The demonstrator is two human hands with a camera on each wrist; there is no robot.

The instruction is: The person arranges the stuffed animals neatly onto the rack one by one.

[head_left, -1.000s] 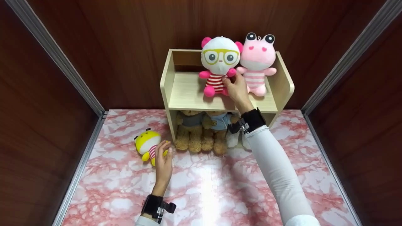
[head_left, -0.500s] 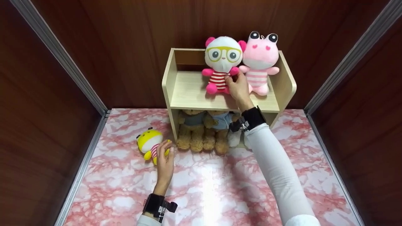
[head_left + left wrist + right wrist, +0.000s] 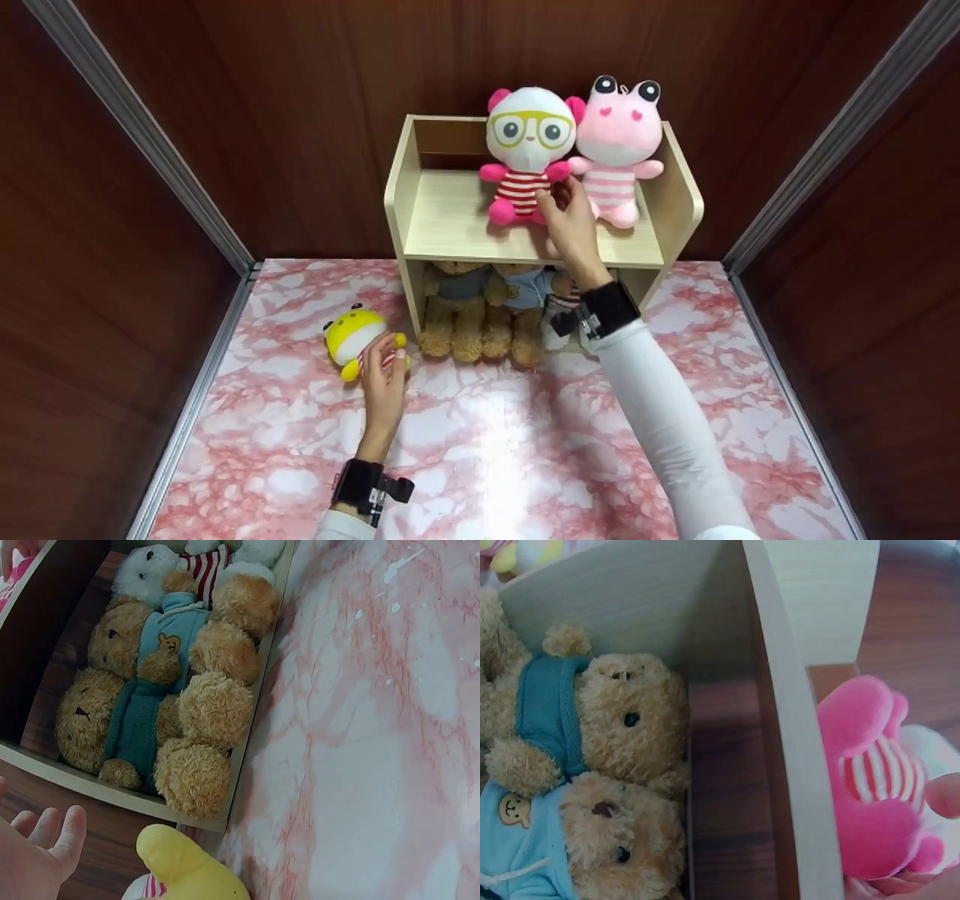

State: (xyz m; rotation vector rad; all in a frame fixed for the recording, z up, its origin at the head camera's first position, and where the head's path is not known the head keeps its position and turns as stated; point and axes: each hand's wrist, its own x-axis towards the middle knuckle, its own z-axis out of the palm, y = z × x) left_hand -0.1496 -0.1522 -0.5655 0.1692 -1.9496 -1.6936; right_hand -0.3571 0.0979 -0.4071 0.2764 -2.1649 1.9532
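The white and pink panda plush (image 3: 531, 131) with yellow glasses sits on the upper shelf (image 3: 450, 236). My right hand (image 3: 574, 225) is at its side, thumb near the striped belly and fingers beside a pink leg (image 3: 877, 847) in the right wrist view; thumb and fingers stand apart. Leaning beside the panda is a pink frog plush (image 3: 619, 142). On the floor, left of the shelf unit, lies a yellow frog plush (image 3: 356, 334) in a striped shirt. My left hand (image 3: 384, 390) is over its body in the head view, fingers loosely extended.
The lower compartment holds two brown teddy bears (image 3: 90, 716), in teal and light blue tops, and a white plush (image 3: 142, 574) in red stripes. Side panels (image 3: 401, 187) bound the upper shelf. Brown walls (image 3: 97, 262) enclose the pink marbled floor (image 3: 300, 450).
My left hand has shifted slightly left, further over the yellow frog plush. My right hand has drawn back a little toward me, while the panda plush keeps its place on the shelf.
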